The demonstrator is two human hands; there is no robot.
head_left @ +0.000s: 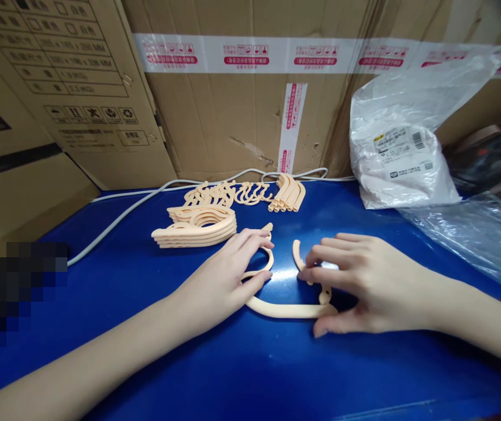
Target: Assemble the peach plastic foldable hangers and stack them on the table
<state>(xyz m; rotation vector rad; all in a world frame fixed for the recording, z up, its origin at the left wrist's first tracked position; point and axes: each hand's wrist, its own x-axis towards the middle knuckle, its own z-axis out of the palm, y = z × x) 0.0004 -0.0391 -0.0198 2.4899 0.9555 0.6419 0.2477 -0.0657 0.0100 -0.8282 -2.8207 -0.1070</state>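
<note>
My left hand (232, 266) is closed on a cream plastic hanger (283, 309) lying on the blue table, its fingers over the looped part and its thumb beside it. The hanger's curved bar reaches right, ending under my right hand (355, 278). That hand's bent fingers touch a small curved cream piece (297, 252), a hook by its shape, while the thumb lies lower, by the bar's end. Partly hidden under the right palm is a rounded end with a hole (325, 294). Behind my left hand, several similar hangers (195, 231) are stacked.
Loose cream hooks (221, 194) and a pile of curved tubes (289, 193) lie at the back. A white cable (131, 216) runs along cardboard boxes (241, 117). At the right are a white plastic bag (401, 158) and clear film (473, 234) on the blue table (232, 374).
</note>
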